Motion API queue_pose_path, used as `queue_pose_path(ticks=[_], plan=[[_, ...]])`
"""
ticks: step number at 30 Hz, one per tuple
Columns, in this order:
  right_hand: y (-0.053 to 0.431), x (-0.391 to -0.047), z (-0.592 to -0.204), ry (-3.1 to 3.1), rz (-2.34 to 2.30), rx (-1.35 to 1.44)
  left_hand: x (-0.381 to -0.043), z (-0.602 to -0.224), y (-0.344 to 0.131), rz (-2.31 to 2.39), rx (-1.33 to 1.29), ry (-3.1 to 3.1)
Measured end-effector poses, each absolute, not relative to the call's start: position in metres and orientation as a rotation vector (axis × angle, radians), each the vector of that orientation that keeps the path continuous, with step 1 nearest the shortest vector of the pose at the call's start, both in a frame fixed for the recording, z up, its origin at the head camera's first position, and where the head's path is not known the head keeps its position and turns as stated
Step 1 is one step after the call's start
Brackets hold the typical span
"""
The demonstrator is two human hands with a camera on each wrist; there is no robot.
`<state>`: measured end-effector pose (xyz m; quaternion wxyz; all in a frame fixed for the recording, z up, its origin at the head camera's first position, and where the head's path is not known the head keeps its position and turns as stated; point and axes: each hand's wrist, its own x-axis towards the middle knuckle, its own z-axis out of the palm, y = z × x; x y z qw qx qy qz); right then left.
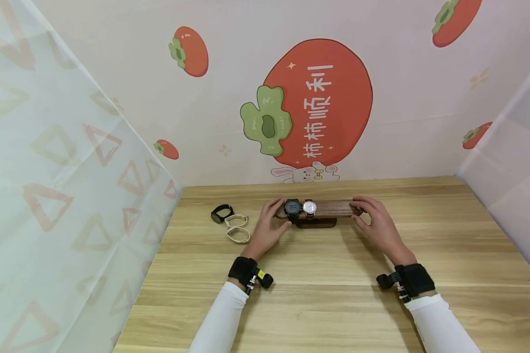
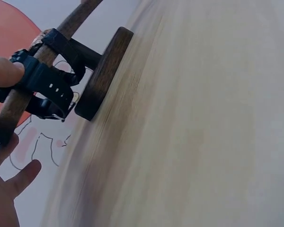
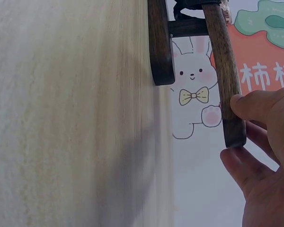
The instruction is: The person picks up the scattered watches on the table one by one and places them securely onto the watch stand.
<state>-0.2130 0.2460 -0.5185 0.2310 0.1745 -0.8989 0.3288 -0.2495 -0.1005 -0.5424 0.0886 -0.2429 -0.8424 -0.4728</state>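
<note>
Your left hand (image 1: 265, 228) and right hand (image 1: 380, 225) hold the wooden watch stand (image 1: 333, 209) at opposite ends, so its bar spans the gap between your two sets of fingertips. On the left, your fingers curve around the bar's end; one digit touches the dark watch (image 1: 293, 207), and another projects free of the wood. On the right, your fingers grip the bare end of the bar, with one fingertip against its face and another just under its tip. The white-dialled watch (image 1: 309, 207) sits on the bar just inward of the dark one, nearer your left fingers than your right. The base (image 3: 162, 61) is below the bar, between both hands, and appears to rest on the tabletop (image 1: 335, 294).

Outside your left fingers lie a black watch (image 1: 217, 217) and two cream bands (image 1: 239, 241) (neither hand touches these).

The step in hand is probably steadying or aligning the stand with two watches mounted. The next move likely calls for equal support from both hands, with the bar level, and a clean release at each end. Clear your left digit from the dark watch first; dragging it could shift the strap or tip the stand.
</note>
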Motion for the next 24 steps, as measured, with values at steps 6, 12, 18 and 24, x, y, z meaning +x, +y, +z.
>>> queue_pose_path(ticks=[6,12,18,24], plan=[[0.245,-0.210,-0.517,-2.468,0.892,0.487,-0.234,-0.538,-0.111,-1.416,-0.699,-2.422],[0.244,-0.205,-0.516,-2.468,0.835,0.526,-0.221,-0.531,-0.120,-1.378,-0.642,-2.411],[0.238,-0.195,-0.514,-2.398,0.810,0.540,-0.210,-0.524,-0.129,-1.289,-0.663,-2.401],[0.224,-0.178,-0.510,-2.430,0.936,0.558,-0.200,-0.520,-0.149,-1.099,-0.665,-2.368]])
